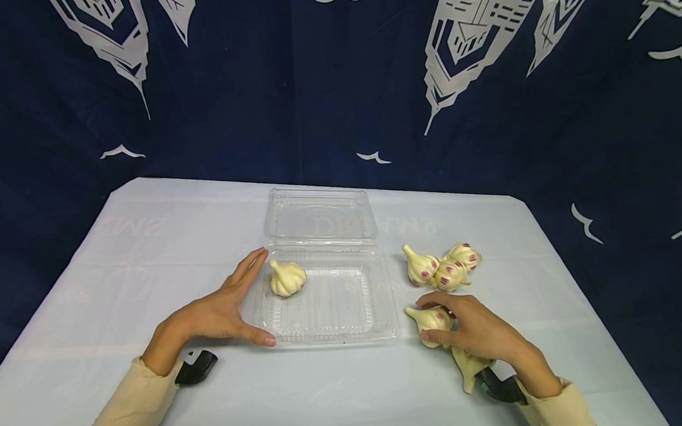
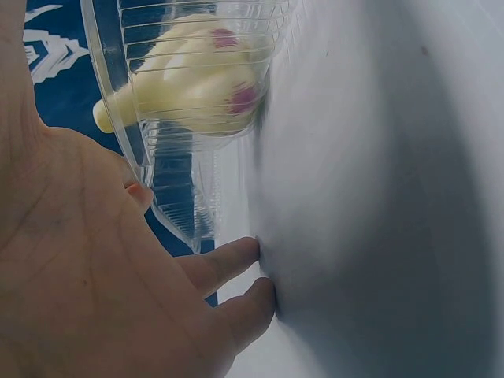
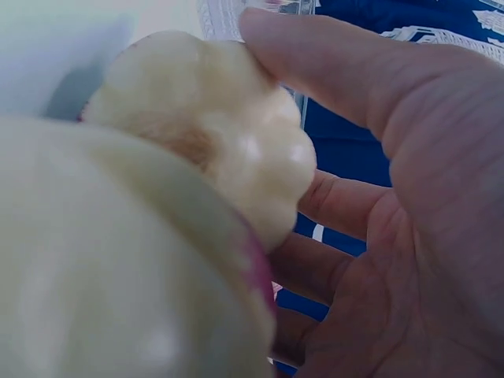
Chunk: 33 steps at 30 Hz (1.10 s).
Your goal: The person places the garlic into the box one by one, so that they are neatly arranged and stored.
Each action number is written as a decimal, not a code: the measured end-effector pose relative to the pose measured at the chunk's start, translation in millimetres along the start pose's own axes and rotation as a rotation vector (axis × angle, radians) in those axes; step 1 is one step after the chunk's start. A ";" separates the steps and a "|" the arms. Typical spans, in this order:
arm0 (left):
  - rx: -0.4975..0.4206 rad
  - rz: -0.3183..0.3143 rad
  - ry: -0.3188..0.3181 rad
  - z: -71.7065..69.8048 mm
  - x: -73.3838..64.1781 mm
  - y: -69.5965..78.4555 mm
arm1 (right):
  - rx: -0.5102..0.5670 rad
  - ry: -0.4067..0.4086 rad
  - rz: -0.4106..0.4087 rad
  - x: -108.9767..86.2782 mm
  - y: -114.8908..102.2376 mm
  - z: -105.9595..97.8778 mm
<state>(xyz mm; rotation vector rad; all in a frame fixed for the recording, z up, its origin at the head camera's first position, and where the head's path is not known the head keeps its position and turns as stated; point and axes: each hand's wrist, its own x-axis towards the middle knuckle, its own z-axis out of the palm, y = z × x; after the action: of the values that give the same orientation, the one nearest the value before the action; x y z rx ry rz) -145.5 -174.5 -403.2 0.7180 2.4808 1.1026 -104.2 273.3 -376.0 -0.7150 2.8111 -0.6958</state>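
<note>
My right hand (image 1: 488, 331) pinches a garlic bulb (image 1: 431, 323) between thumb and fingers, right of a clear plastic clamshell container (image 1: 383, 301). In the right wrist view, that bulb's root end (image 3: 236, 150) faces the camera. Another garlic bulb (image 1: 469, 367) lies partly hidden under the right hand and fills the near left of that view (image 3: 110, 260). At the container's left side, my left hand (image 1: 216, 313) is spread, thumb by the front corner and fingertips at the back corner. One garlic bulb (image 1: 288, 279) sits inside, at the left; its purple marks show through the wall in the left wrist view.
The container's lid (image 1: 320, 215) lies folded back, away from me. Beyond my right hand, three purple-marked garlic bulbs (image 1: 420, 267) sit close together on the white-covered table (image 1: 120, 302). A dark blue cloth (image 1: 243, 115) with white building prints hangs behind the table.
</note>
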 end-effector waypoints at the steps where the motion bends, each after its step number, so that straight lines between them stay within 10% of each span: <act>1: 0.000 0.001 0.000 0.0 0.2 0.1 | -0.007 0.004 -0.001 -0.3 -0.1 -0.3; 33: -0.010 -0.005 0.003 0.3 0.0 0.5 | -0.027 0.171 0.041 5.0 -13.0 -19.8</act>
<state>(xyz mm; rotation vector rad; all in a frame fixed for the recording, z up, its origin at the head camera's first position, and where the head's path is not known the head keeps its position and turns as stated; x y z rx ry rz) -145.2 -174.1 -403.0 0.7072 2.4769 1.1140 -108.3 268.7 -352.7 -0.6273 2.9859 -0.7470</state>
